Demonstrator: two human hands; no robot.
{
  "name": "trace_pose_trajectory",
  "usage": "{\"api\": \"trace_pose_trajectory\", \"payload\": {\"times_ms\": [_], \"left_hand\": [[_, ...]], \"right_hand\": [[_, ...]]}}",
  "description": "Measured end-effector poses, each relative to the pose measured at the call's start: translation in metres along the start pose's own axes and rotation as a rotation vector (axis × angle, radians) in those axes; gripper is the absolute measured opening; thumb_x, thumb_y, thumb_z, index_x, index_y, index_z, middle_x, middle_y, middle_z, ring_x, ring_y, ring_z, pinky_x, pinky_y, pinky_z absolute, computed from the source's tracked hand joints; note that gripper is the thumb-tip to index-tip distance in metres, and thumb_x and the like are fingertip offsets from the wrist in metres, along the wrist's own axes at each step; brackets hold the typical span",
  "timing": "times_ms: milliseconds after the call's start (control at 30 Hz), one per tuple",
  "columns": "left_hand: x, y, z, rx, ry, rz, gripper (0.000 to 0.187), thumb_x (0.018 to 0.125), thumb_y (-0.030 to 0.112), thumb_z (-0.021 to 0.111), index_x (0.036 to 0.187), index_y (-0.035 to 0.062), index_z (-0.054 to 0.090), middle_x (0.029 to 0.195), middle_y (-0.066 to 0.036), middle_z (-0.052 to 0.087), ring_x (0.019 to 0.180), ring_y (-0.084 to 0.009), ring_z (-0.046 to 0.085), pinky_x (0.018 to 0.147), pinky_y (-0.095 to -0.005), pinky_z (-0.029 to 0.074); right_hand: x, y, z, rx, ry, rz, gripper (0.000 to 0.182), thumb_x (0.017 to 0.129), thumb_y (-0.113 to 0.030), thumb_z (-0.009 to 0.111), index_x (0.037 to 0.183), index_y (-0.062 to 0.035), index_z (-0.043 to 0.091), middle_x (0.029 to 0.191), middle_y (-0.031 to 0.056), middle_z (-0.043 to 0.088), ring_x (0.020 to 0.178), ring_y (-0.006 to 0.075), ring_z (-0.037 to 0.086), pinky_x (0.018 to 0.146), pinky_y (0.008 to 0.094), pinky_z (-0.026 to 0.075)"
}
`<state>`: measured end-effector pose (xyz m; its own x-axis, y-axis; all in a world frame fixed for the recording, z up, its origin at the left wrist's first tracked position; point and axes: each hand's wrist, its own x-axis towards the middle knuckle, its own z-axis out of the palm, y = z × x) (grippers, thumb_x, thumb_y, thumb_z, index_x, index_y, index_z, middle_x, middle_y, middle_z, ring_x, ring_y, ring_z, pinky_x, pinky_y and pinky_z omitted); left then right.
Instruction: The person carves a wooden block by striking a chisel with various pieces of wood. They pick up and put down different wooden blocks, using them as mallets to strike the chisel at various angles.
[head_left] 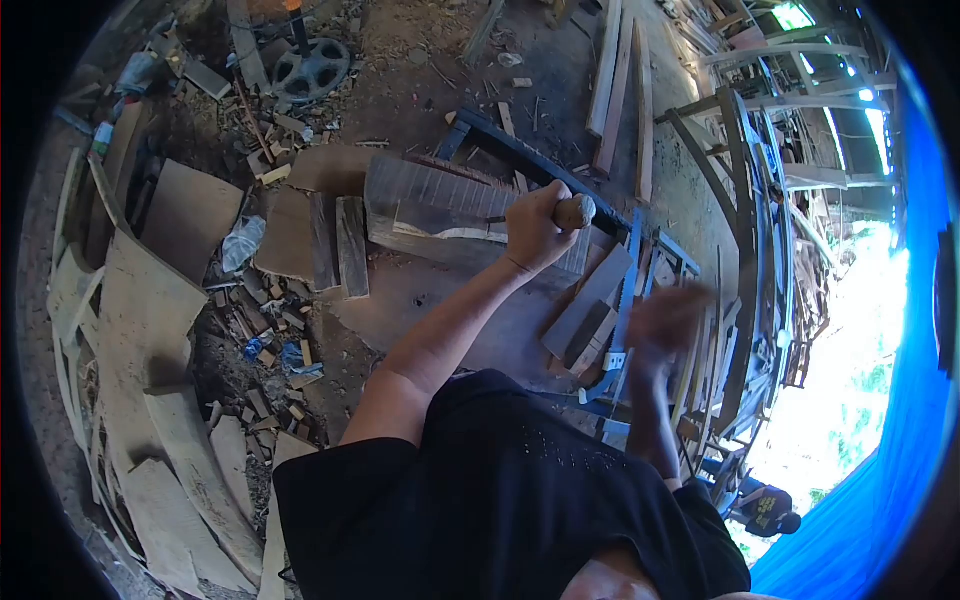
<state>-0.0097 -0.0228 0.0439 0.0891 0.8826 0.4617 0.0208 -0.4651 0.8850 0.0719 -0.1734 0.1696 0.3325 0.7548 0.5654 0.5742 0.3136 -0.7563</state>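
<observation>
My left hand (540, 228) is closed around the wooden handle of a chisel (574, 212), whose rounded butt points to the right. Its thin dark blade reaches left onto a pale, shaped piece of wood (430, 222). That piece lies on a thick wooden block (400, 185) with a row of cross lines along its top. My right hand (672, 318) is raised to the right, apart from the chisel and smeared by motion. Its fingers, and anything in them, cannot be made out.
Short wood blocks (350, 245) lie left of the work, and dark offcuts (590, 310) right of it. A blue metal frame (530, 150) runs behind. Scrap and chips (265, 330) litter the ground. Large boards (150, 300) lean at left; stacked timber (735, 250) stands at right.
</observation>
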Motion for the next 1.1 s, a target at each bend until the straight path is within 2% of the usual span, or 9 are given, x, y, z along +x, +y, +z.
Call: {"api": "trace_pose_trajectory", "payload": {"times_ms": [67, 233, 400, 467, 667, 733, 833, 900, 1100], "left_hand": [[-0.002, 0.002, -0.001, -0.001, 0.001, -0.017, 0.02, 0.072, 0.01, 0.072, 0.074, 0.0098, 0.052, 0.064, -0.01, 0.057, 0.06, -0.032, 0.06, 0.052, -0.0373, 0.043], [-0.002, -0.002, 0.006, -0.029, 0.04, -0.019, 0.018, 0.072, 0.01, 0.07, 0.074, 0.0102, 0.052, 0.061, -0.01, 0.054, 0.058, -0.0304, 0.058, 0.053, -0.0373, 0.044], [-0.002, 0.001, 0.003, -0.037, 0.044, 0.032, 0.017, 0.071, 0.007, 0.069, 0.075, 0.0096, 0.053, 0.062, -0.012, 0.053, 0.057, -0.0308, 0.056, 0.053, -0.0371, 0.044], [0.0, 0.001, -0.002, -0.017, 0.025, -0.006, 0.017, 0.071, 0.006, 0.069, 0.075, 0.0094, 0.052, 0.063, -0.012, 0.054, 0.057, -0.031, 0.056, 0.054, -0.0374, 0.044], [-0.007, 0.002, -0.004, -0.013, -0.021, 0.019, 0.02, 0.074, 0.007, 0.07, 0.075, 0.008, 0.05, 0.064, -0.012, 0.055, 0.06, -0.0322, 0.059, 0.053, -0.0376, 0.043], [-0.006, 0.005, -0.004, -0.023, -0.016, -0.049, 0.021, 0.07, 0.007, 0.072, 0.075, 0.0093, 0.052, 0.068, -0.012, 0.059, 0.066, -0.0338, 0.06, 0.056, -0.0423, 0.045], [-0.011, -0.004, -0.007, -0.061, -0.112, -0.03, 0.021, 0.069, 0.006, 0.072, 0.076, 0.0092, 0.052, 0.068, -0.013, 0.059, 0.067, -0.034, 0.061, 0.056, -0.0421, 0.045], [-0.01, -0.008, -0.006, -0.045, -0.078, 0.021, 0.02, 0.072, 0.007, 0.071, 0.075, 0.0084, 0.051, 0.065, -0.013, 0.056, 0.061, -0.033, 0.058, 0.054, -0.0399, 0.044], [-0.01, -0.003, -0.007, -0.028, -0.049, 0.031, 0.019, 0.071, 0.005, 0.069, 0.073, 0.0071, 0.05, 0.065, -0.013, 0.055, 0.059, -0.032, 0.057, 0.055, -0.0364, 0.044]], "right_hand": [[-0.017, 0.01, 0.02, -0.611, -0.412, 0.483, 0.06, 0.076, -0.015, 0.075, 0.125, -0.0051, 0.042, 0.081, 0.0021, 0.055, 0.071, 0.0096, 0.054, 0.062, 0.0261, 0.047], [0.031, -0.062, 0.014, 0.082, 0.331, 0.159, 0.044, 0.074, -0.005, 0.074, 0.112, -0.0048, 0.053, 0.072, 0.0032, 0.056, 0.061, 0.0078, 0.053, 0.058, 0.0213, 0.043], [-0.017, 0.031, 0.004, -0.538, 0.073, -0.025, 0.032, 0.072, -0.009, 0.074, 0.097, -0.0042, 0.054, 0.074, 0.0034, 0.056, 0.062, 0.0109, 0.053, 0.058, 0.0234, 0.043], [-0.005, 0.01, 0.01, -0.342, -0.165, 0.635, 0.034, 0.072, -0.012, 0.074, 0.097, -0.003, 0.054, 0.074, 0.003, 0.055, 0.065, 0.0121, 0.054, 0.06, 0.024, 0.044], [0.012, -0.03, 0.021, 0.145, 0.493, 0.13, 0.03, 0.074, -0.012, 0.071, 0.098, -0.0039, 0.055, 0.073, 0.0015, 0.056, 0.061, 0.0131, 0.055, 0.057, 0.0271, 0.047], [-0.033, 0.018, 0.005, -0.353, -0.136, 0.167, 0.034, 0.072, -0.013, 0.072, 0.1, -0.0033, 0.056, 0.071, 0.0028, 0.058, 0.06, 0.0143, 0.057, 0.059, 0.0293, 0.05], [-0.019, -0.004, 0.02, -0.524, -0.344, 0.329, 0.035, 0.067, -0.013, 0.075, 0.095, -0.0029, 0.055, 0.071, 0.0047, 0.059, 0.062, 0.0152, 0.059, 0.061, 0.031, 0.05], [0.003, -0.044, 0.015, -0.373, -0.289, 0.458, 0.04, 0.064, -0.012, 0.075, 0.096, -0.0013, 0.054, 0.073, 0.0049, 0.058, 0.067, 0.0167, 0.059, 0.062, 0.0314, 0.048], [-0.021, -0.007, 0.028, -0.016, 0.371, 0.129, 0.055, 0.065, -0.014, 0.076, 0.11, 0.0036, 0.05, 0.078, 0.0059, 0.056, 0.073, 0.0186, 0.057, 0.066, 0.0306, 0.046]]}}
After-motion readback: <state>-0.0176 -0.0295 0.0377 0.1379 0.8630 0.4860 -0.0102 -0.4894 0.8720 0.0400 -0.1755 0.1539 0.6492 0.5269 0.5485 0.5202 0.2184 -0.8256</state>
